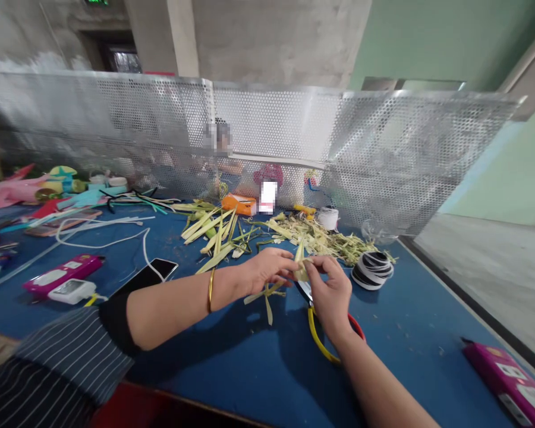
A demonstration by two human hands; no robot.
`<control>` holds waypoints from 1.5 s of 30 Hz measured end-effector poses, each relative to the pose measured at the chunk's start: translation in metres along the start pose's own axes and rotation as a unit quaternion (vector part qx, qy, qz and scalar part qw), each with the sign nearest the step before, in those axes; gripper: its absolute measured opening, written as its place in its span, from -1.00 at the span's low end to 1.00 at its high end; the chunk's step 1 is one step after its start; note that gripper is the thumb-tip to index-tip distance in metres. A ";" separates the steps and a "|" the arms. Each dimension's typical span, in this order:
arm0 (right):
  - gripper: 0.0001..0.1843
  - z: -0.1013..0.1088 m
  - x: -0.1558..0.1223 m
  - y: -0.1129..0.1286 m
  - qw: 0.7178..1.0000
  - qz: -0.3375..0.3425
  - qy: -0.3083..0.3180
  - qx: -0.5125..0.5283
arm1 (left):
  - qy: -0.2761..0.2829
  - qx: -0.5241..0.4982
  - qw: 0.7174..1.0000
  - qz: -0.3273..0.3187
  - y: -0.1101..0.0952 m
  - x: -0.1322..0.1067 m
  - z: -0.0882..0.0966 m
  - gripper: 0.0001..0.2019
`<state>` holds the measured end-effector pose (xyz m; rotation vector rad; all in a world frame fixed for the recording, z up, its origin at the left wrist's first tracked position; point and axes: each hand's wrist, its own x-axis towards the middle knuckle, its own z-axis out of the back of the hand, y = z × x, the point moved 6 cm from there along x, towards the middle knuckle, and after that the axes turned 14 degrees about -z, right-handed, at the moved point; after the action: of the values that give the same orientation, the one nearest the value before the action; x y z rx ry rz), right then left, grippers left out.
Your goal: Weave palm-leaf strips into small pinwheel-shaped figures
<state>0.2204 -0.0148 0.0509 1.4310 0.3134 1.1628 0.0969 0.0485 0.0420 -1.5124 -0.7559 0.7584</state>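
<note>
My left hand [267, 270] and my right hand [330, 288] meet over the blue table [232, 362], both pinched on a small folded piece of pale green leaf strip [300, 268]. Loose ends of the strip [267, 296] hang below my left hand. Scissors with a yellow and a red handle [317, 340] lie on the table under my right hand. A gold bangle [211, 290] circles my left wrist.
A heap of leaf strips and scraps [312, 235] lies beyond my hands. A roll of black and white tape [373, 269] sits to the right. A phone [148, 276], pink devices [65, 274], an orange box [239, 204] and a perforated metal screen [276, 131] surround them.
</note>
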 end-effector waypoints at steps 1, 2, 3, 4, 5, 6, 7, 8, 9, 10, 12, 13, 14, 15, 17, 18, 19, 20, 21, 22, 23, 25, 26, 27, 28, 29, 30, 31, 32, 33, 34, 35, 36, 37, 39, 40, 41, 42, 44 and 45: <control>-0.81 -0.001 0.000 0.000 1.000 0.001 0.004 -0.003 | -0.002 -0.008 1.000 0.000 -0.001 0.001 -0.001 -0.80; -0.82 -0.002 -0.001 -0.001 1.000 0.001 0.009 -0.006 | -0.008 -0.007 1.000 -0.004 -0.001 0.002 -0.002 -0.82; -0.82 -0.003 -0.001 -0.001 1.000 0.003 0.014 -0.007 | -0.009 0.002 1.000 -0.009 -0.002 0.003 -0.003 -0.84; -0.83 -0.003 0.000 -0.001 1.000 0.009 0.017 -0.008 | -0.007 0.017 1.000 -0.016 -0.002 0.006 -0.004 -0.87; -0.84 -0.003 0.000 0.000 1.000 0.018 0.018 -0.009 | -0.006 0.040 0.999 -0.028 -0.002 0.008 -0.004 -0.89; -0.85 -0.003 0.000 0.001 0.999 0.031 0.019 -0.012 | -0.006 0.067 0.997 -0.044 -0.003 0.010 -0.004 -0.89; -0.85 -0.003 0.000 0.002 0.999 0.044 0.020 -0.016 | -0.003 0.097 0.993 -0.061 -0.003 0.013 -0.005 -0.88; -0.86 -0.003 0.000 0.004 0.998 0.056 0.019 -0.022 | 0.000 0.126 0.989 -0.078 -0.003 0.015 -0.005 -0.85; -0.86 -0.002 0.000 0.005 0.997 0.065 0.020 -0.029 | 0.001 0.154 0.983 -0.095 -0.004 0.017 -0.004 -0.83; -0.86 -0.002 0.000 0.006 0.997 0.068 0.022 -0.035 | 0.004 0.186 0.976 -0.115 -0.006 0.019 -0.003 -0.82; -0.85 -0.001 0.000 0.006 0.997 0.059 0.020 -0.039 | 0.006 0.271 0.948 -0.164 -0.011 0.023 0.001 -0.81; -0.85 0.001 0.001 0.005 0.998 0.044 0.012 -0.036 | 0.007 0.328 0.925 -0.192 -0.016 0.024 0.003 -0.81; -0.84 0.004 0.002 0.004 0.999 0.022 0.000 -0.030 | 0.002 0.382 0.899 -0.216 -0.020 0.025 0.005 -0.80; -0.82 0.007 0.003 0.002 1.000 -0.003 -0.019 -0.016 | -0.004 0.425 0.875 -0.231 -0.024 0.026 0.008 -0.80; -0.80 0.016 0.008 -0.004 0.995 -0.060 -0.060 0.043 | -0.017 0.483 0.840 -0.247 -0.030 0.027 0.015 -0.79; -0.79 0.019 0.010 -0.007 0.989 -0.087 -0.078 0.089 | -0.023 0.505 0.825 -0.253 -0.032 0.028 0.018 -0.79; -0.78 0.022 0.013 -0.012 0.979 -0.113 -0.091 0.142 | -0.026 0.524 0.811 -0.259 -0.034 0.029 0.021 -0.80; -0.77 0.024 0.016 -0.017 0.966 -0.138 -0.102 0.195 | -0.027 0.539 0.800 -0.263 -0.035 0.030 0.023 -0.80; -0.76 0.026 0.018 -0.022 0.950 -0.160 -0.112 0.242 | -0.025 0.549 0.793 -0.264 -0.036 0.031 0.026 -0.80; -0.75 0.027 0.021 -0.027 0.936 -0.179 -0.121 0.278 | -0.021 0.553 0.791 -0.262 -0.036 0.032 0.029 -0.79; -0.73 0.028 0.023 -0.031 0.924 -0.193 -0.130 0.304 | -0.018 0.550 0.794 -0.257 -0.036 0.034 0.033 -0.79; -0.71 0.031 0.028 -0.037 0.907 -0.212 -0.140 0.336 | -0.017 0.533 0.812 -0.238 -0.034 0.038 0.043 -0.81; -0.71 0.033 0.030 -0.040 0.900 -0.219 -0.145 0.348 | -0.021 0.523 0.821 -0.227 -0.034 0.040 0.049 -0.81; -0.72 0.035 0.032 -0.042 0.893 -0.225 -0.149 0.360 | -0.018 0.511 0.832 -0.216 -0.032 0.042 0.055 -0.81; -0.72 0.038 0.035 -0.044 0.886 -0.231 -0.155 0.371 | -0.016 0.504 0.838 -0.211 -0.031 0.044 0.061 -0.80; -0.73 0.042 0.037 -0.046 0.879 -0.235 -0.165 0.382 | -0.012 0.498 0.843 -0.205 -0.030 0.045 0.067 -0.79; -0.74 0.045 0.039 -0.048 0.872 -0.238 -0.175 0.390 | -0.011 0.491 0.848 -0.198 -0.029 0.046 0.074 -0.79; -0.76 0.049 0.040 -0.050 0.866 -0.241 -0.185 0.397 | -0.012 0.484 0.853 -0.194 -0.028 0.046 0.081 -0.79; -0.77 0.052 0.042 -0.052 0.863 -0.243 -0.192 0.400 | -0.014 0.477 0.858 -0.189 -0.027 0.046 0.088 -0.78; -0.78 0.054 0.043 -0.053 0.861 -0.245 -0.195 0.402 | -0.018 0.470 0.863 -0.184 -0.026 0.045 0.095 -0.77; -0.79 0.054 0.044 -0.054 0.860 -0.246 -0.194 0.402 | -0.024 0.463 0.867 -0.180 -0.025 0.044 0.102 -0.76; -0.79 0.054 0.045 -0.055 0.861 -0.246 -0.191 0.401 | -0.031 0.455 0.873 -0.172 -0.025 0.043 0.108 -0.75; -0.79 0.053 0.045 -0.056 0.863 -0.246 -0.186 0.399 | -0.041 0.446 0.878 -0.166 -0.025 0.042 0.115 -0.75; -0.78 0.052 0.045 -0.057 0.865 -0.246 -0.181 0.397 | -0.045 0.435 0.885 -0.161 -0.024 0.040 0.119 -0.75; -0.77 0.049 0.046 -0.059 0.868 -0.245 -0.173 0.396 | -0.056 0.383 0.912 -0.136 -0.024 0.038 0.127 -0.78; -0.78 0.049 0.046 -0.060 0.868 -0.245 -0.173 0.396 | -0.056 0.361 0.923 -0.121 -0.023 0.036 0.129 -0.80; -0.79 0.049 0.046 -0.061 0.868 -0.245 -0.174 0.396 | -0.054 0.342 0.932 -0.106 -0.023 0.034 0.130 -0.81; -0.80 0.051 0.047 -0.063 0.867 -0.245 -0.178 0.397 | -0.051 0.329 0.938 -0.093 -0.023 0.033 0.131 -0.83; -0.81 0.059 0.050 -0.065 0.864 -0.240 -0.190 0.399 | -0.050 0.320 0.943 -0.076 -0.026 0.029 0.133 -0.86; -0.81 0.065 0.052 -0.066 0.863 -0.235 -0.198 0.400 | -0.055 0.325 0.941 -0.071 -0.027 0.027 0.136 -0.88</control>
<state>0.3230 0.0028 0.0310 2.1064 0.8644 0.2933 0.0001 0.1506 0.0596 -0.8160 -0.6056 0.8790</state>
